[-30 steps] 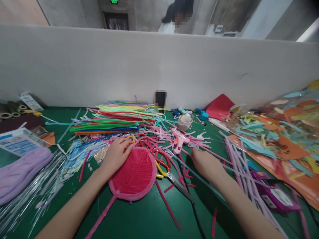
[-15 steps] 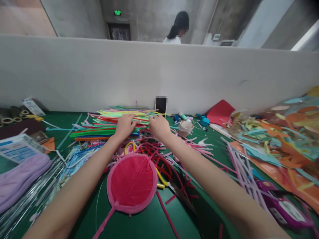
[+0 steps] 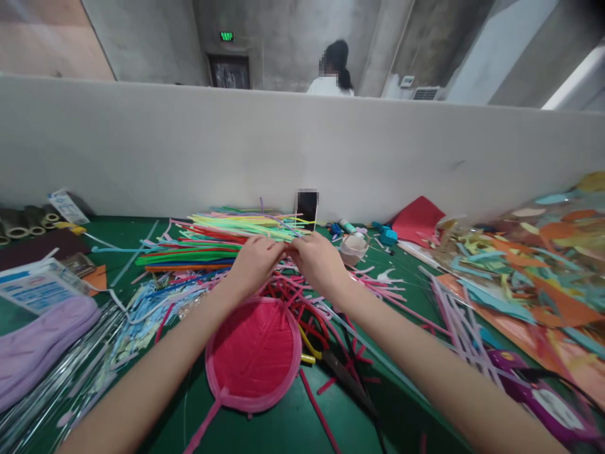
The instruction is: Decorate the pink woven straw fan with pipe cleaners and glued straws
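My left hand and my right hand meet at the right end of a pile of colourful pipe cleaners. The fingers of both are bent and closed, tips close together; whatever they pinch is hidden behind them. Loose pink and red pipe cleaners lie tangled just below the hands. Nearer to me, between my forearms, a round red fan-like piece with a fuzzy pink rim and pink stem lies flat. Scissors with yellow handles rest at its right.
A phone leans on the white partition. Right of it stand a small pale cup and red paper. Paper scraps and a purple device lie far right; lilac pads lie left. Beyond the partition is a person.
My hands have come together from a small gap apart, the left one moving right and nearer to me. The view has shifted slightly. The person behind the partition has turned.
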Motion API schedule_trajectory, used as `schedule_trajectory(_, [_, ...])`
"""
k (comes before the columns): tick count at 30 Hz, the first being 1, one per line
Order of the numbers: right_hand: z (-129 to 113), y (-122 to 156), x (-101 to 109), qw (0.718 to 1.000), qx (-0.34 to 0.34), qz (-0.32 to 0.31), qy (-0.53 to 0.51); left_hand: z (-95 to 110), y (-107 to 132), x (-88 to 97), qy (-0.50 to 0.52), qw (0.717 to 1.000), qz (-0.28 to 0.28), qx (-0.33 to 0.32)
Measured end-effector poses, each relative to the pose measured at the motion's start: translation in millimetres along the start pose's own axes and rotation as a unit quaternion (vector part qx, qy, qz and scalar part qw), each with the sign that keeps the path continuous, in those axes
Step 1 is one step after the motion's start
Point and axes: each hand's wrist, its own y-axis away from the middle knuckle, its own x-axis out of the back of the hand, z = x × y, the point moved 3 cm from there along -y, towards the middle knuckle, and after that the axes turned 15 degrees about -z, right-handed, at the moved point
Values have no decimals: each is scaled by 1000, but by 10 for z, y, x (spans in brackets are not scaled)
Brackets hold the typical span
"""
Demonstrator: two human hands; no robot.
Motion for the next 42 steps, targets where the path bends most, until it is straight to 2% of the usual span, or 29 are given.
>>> schedule_trajectory(3, [24,491,16,999,-9,16,-32,224,264,63,4,1000,-22,-13])
schedule_trajectory(5, [94,806,-52,996,-56,14,-75,335,496,129,14,1000,-15,-1])
schedule_trajectory(9, [165,1186,-454,969,-175,-163,-61,481,847,230,70,997,10,16])
schedule_trajectory(12, [159,1238,-710,960,-198,-186,-67,518,936,204,123,991,5,44])
schedule_trajectory(15, [202,1218,-787,960,-193,-183,-92,503,948,121,189,979,4,70])
schedule_trajectory(18, [227,1196,-654,964,-175,-158,-122,484,957,50,239,967,23,84])
schedule_trajectory(21, [94,1128,-442,963,-109,-60,-240,495,987,28,276,953,78,97])
schedule_trajectory(22, [12,1094,-395,950,-77,-27,-301,507,998,27,286,948,99,97])
schedule_trajectory(24, [-170,1023,-371,904,-30,6,-426,536,1013,23,300,941,132,88])
schedule_trajectory(26, [-339,971,-412,849,-5,8,-528,561,1023,13,302,938,149,79])
schedule_trajectory(28, [-449,958,-466,811,-2,3,-585,575,1027,-5,298,939,152,80])
schedule_trajectory(36, [-459,1043,-476,739,-18,5,-674,625,1029,-50,336,931,127,68])
schedule_trajectory(40, [-445,1027,-469,693,-15,-3,-721,662,1030,-81,380,918,92,66])
schedule_trajectory(42, [-443,1018,-475,660,-18,-9,-751,673,1036,-81,388,916,83,59])
